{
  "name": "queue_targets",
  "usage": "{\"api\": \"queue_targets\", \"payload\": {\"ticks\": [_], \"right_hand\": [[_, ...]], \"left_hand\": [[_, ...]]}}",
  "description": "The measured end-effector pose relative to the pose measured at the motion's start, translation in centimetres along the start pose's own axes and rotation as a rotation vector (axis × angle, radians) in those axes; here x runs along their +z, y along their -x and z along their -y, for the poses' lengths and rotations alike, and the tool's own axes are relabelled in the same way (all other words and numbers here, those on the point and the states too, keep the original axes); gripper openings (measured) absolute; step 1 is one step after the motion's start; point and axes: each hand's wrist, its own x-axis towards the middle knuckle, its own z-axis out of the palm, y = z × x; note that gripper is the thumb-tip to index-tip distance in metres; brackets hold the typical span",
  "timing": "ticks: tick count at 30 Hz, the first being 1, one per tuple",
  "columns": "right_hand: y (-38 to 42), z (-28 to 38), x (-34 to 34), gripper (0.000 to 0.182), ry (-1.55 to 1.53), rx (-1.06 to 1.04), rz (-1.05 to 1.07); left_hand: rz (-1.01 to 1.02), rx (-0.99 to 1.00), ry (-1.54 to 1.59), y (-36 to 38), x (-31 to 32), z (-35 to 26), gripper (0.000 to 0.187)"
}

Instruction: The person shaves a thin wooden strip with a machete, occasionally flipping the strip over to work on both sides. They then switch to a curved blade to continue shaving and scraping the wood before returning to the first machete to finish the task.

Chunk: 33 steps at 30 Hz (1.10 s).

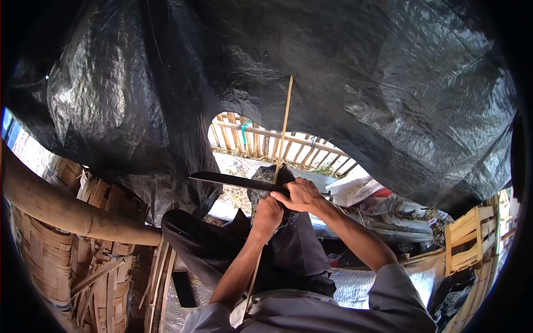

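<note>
My right hand is closed round the handle of a long knife, its dark blade pointing left. A thin bamboo strip runs from in front of me, past the blade, down toward my waist. My left hand is closed on this strip just below the knife, close beside my right hand. Where the blade crosses, a dark pad or cloth lies over my leg beneath the strip. The exact contact between edge and strip is too small to tell.
Black plastic sheeting hangs ahead, with a slatted bamboo fence behind its gap. A thick bamboo pole and woven baskets stand left. A phone lies by my leg. At right is a wooden crate.
</note>
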Motion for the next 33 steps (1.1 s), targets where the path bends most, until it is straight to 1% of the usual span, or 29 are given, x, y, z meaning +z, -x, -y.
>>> {"api": "queue_targets", "payload": {"ticks": [1,4,5,6,7,8,9,10,12,14,15,16,19,20,21,23,24,25,26,28,29,31,32,33], "right_hand": [[-0.2,0.0,-0.1,0.073,0.011,0.008,0.027],[-0.3,0.5,0.1,0.075,0.025,0.038,0.072],[-0.3,0.9,0.1,0.076,0.037,0.079,0.063],[-0.4,1.1,0.0,0.077,0.050,0.118,0.055],[-0.4,0.9,0.3,0.077,0.075,0.081,0.008],[-0.8,1.0,0.2,0.077,0.074,0.080,0.016],[-1.5,1.0,-0.1,0.077,0.011,0.166,0.047],[-2.1,1.2,-0.3,0.076,-0.057,0.250,0.073],[-1.7,1.2,0.0,0.069,-0.150,0.142,-0.004],[-0.8,1.8,-0.5,0.077,0.088,0.083,-0.021],[-0.7,1.7,0.0,0.077,0.078,0.076,-0.097],[-0.6,1.6,0.3,0.077,0.079,0.071,-0.099],[-0.8,1.0,-0.3,0.079,-0.043,0.033,-0.025],[-0.5,0.9,-0.5,0.077,-0.006,0.046,0.020],[-0.1,0.9,-0.5,0.076,0.022,0.030,-0.001],[0.9,1.1,-0.8,0.073,0.036,-0.005,0.004],[1.2,1.6,-1.3,0.071,0.062,0.016,0.083],[1.2,2.1,-2.0,0.071,0.071,0.023,0.162],[1.2,2.4,-2.4,0.071,0.077,0.032,0.244],[0.6,1.5,-1.5,0.073,0.072,0.010,0.240],[0.3,0.7,-0.7,0.074,0.053,-0.029,0.142],[0.1,0.0,0.1,0.077,0.049,-0.093,-0.022],[0.0,-0.4,0.5,0.077,0.043,-0.084,-0.011],[-0.4,0.1,-0.2,0.078,0.053,0.014,0.013]], "left_hand": [[-0.013,0.063,-0.028,-0.1,0.3,0.2,0.010],[-0.034,0.052,-0.081,0.2,0.6,0.4,0.010],[-0.047,0.079,-0.150,0.5,0.7,0.2,0.009],[-0.045,0.074,-0.149,0.7,0.5,-0.1,0.009],[-0.035,0.001,-0.118,1.2,0.3,-0.3,0.011],[-0.028,-0.071,-0.087,1.7,0.1,-0.6,0.014],[0.021,-0.259,-0.159,2.6,-0.8,-3.1,0.017],[0.005,-0.252,-0.192,4.5,-0.9,-3.2,0.019],[0.052,-0.258,-0.240,6.9,-2.1,-3.8,0.019],[0.046,-0.287,-0.198,7.4,-2.6,-4.5,0.020],[0.051,-0.318,-0.176,7.6,-2.8,-4.6,0.020],[0.047,-0.316,-0.176,7.8,-2.7,-4.5,0.020],[0.030,-0.269,-0.198,7.3,-2.5,-3.8,0.020],[0.027,-0.195,-0.207,7.0,-2.4,-3.5,0.020],[0.025,-0.118,-0.216,6.6,-2.3,-3.1,0.020],[0.005,-0.078,-0.239,5.3,-1.7,-2.3,0.020],[-0.011,-0.039,-0.263,4.3,-1.5,-2.2,0.021],[0.013,-0.186,-0.166,2.8,-1.4,-2.8,0.020],[0.018,-0.081,-0.141,2.1,-1.1,-1.9,0.019],[0.049,-0.027,-0.172,1.3,-0.9,-1.4,0.017],[0.058,-0.029,-0.173,1.2,-0.5,-0.9,0.017],[-0.012,0.033,-0.261,1.0,0.1,-0.7,0.018],[-0.001,0.022,-0.260,1.5,0.4,-0.7,0.018],[0.022,-0.134,-0.201,1.8,0.1,-1.9,0.019]]}}
